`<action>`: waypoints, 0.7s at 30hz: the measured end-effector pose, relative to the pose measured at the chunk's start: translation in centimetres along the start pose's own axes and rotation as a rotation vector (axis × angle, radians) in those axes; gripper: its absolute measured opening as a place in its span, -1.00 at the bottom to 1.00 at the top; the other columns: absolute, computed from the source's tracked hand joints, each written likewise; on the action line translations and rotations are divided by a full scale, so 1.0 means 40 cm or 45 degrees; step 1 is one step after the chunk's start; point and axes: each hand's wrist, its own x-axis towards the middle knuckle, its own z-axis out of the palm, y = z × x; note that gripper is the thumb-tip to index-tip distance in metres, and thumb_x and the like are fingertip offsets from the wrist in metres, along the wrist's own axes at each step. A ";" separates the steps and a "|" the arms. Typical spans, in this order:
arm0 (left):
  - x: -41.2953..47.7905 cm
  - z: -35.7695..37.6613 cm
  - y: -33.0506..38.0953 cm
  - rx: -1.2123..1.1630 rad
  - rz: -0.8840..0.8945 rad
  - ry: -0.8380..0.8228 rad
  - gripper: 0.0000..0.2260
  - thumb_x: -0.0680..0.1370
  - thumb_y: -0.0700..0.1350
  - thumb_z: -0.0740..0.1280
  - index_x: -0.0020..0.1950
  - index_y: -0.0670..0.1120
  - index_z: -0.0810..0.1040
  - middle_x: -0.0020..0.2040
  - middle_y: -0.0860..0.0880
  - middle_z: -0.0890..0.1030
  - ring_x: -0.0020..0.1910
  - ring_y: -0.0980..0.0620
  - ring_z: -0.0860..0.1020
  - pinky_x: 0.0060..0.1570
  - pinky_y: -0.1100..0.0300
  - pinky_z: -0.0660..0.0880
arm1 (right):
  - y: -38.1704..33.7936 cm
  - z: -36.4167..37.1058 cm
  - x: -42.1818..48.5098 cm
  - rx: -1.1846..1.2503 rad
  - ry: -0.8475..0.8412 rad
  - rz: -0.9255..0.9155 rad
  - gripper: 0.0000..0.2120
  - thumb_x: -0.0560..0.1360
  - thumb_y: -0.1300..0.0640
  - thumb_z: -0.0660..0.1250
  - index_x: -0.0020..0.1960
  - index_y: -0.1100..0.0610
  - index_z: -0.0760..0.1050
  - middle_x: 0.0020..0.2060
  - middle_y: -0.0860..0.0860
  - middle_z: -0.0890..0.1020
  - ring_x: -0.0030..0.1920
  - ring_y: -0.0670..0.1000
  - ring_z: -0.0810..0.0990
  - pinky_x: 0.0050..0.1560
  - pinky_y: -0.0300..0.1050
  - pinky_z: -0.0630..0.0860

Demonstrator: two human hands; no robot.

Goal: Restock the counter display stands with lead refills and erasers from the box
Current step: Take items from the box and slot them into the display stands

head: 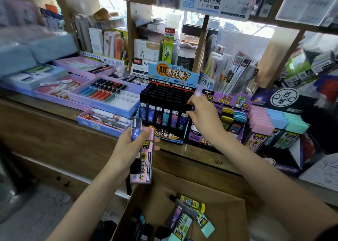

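Observation:
My left hand (128, 147) grips two lead refills in front of the counter: a small blue tube (136, 129) and a long pink case (144, 163). My right hand (204, 116) reaches to the right edge of the blue display stand (172, 76), which is packed with black-capped lead refill tubes (164, 101). Its thumb and forefinger pinch a black-capped tube (188, 106) in the stand's right column. Below, an open cardboard box (228, 215) holds several loose refill cases and a mint eraser (207, 228).
A purple stand (225, 97) with coloured erasers sits right of the blue one, then rows of pastel erasers (278, 119). Lilac pen trays (106, 97) lie to the left on the wooden counter (54, 123). Crowded shelves rise behind.

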 end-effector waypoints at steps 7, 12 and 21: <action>-0.010 0.009 0.006 0.125 0.068 -0.144 -0.85 0.56 -0.11 0.28 0.00 -0.20 0.49 -0.22 -0.12 0.69 -0.30 -0.02 0.66 -0.38 0.29 0.51 | -0.056 -0.039 -0.018 0.105 0.070 -0.033 -0.78 0.57 0.06 0.25 0.10 0.16 0.54 -0.02 0.02 0.48 -0.25 -0.09 0.44 -0.22 -0.23 0.33; -0.015 0.040 0.006 0.160 0.006 -0.303 -0.76 0.52 -0.23 0.34 0.13 -0.24 0.37 -0.25 -0.19 0.67 -0.31 -0.09 0.66 -0.30 0.20 0.57 | -0.127 -0.046 -0.059 0.794 -0.714 0.195 -0.63 0.48 -0.15 0.32 -0.17 0.17 0.58 -0.34 0.00 0.56 -0.35 -0.13 0.49 -0.38 -0.30 0.39; -0.020 0.068 -0.030 0.419 -0.039 -0.401 -0.63 0.49 -0.19 0.40 0.06 0.02 0.22 -0.30 -0.06 0.69 -0.34 0.00 0.66 -0.32 0.37 0.51 | -0.096 -0.036 -0.107 1.193 -0.948 0.440 -0.82 0.46 0.22 0.41 -0.31 0.20 0.54 -0.54 -0.04 0.56 -0.53 -0.15 0.51 -0.49 -0.37 0.41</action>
